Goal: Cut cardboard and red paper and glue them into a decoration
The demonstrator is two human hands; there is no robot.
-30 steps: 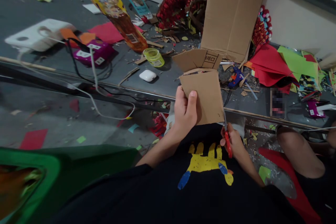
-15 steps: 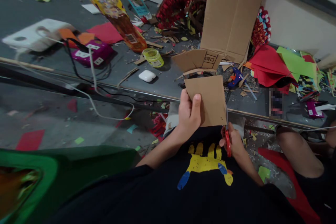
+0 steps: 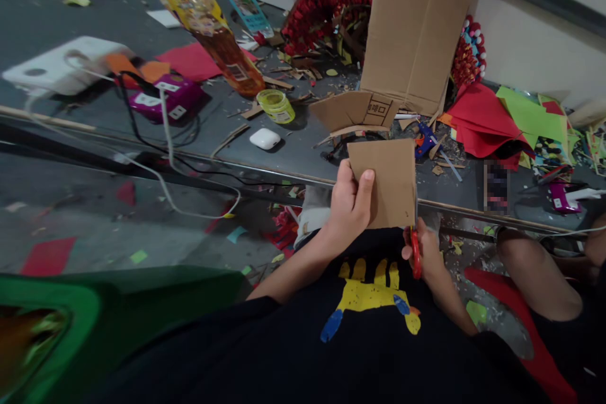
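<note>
My left hand (image 3: 351, 199) grips a squarish piece of brown cardboard (image 3: 392, 183) by its left side, thumb on the front face and fingers behind. My right hand (image 3: 427, 249) is closed around the red handles of a pair of scissors (image 3: 416, 252). The scissor blades point up along the cardboard's right edge, mostly hidden by it. Behind the cardboard, on the table, lies a curved cardboard offcut (image 3: 353, 112) with printed marks. A blue glue gun (image 3: 426, 139) rests just beyond the cardboard's upper right corner.
On the table (image 3: 303, 154) stand a bottle of amber liquid (image 3: 218, 44), a yellow tub (image 3: 276, 107) and a white earbud case (image 3: 265, 138). A tall cardboard sheet (image 3: 419, 25) leans at the back. Purple power socket (image 3: 170, 99) cables droop over the edge. Another person's knee (image 3: 540, 271) is at right.
Both hands have shifted slightly to the right, carrying the cardboard and scissors with them. The scissors stay at the cardboard's right edge.
</note>
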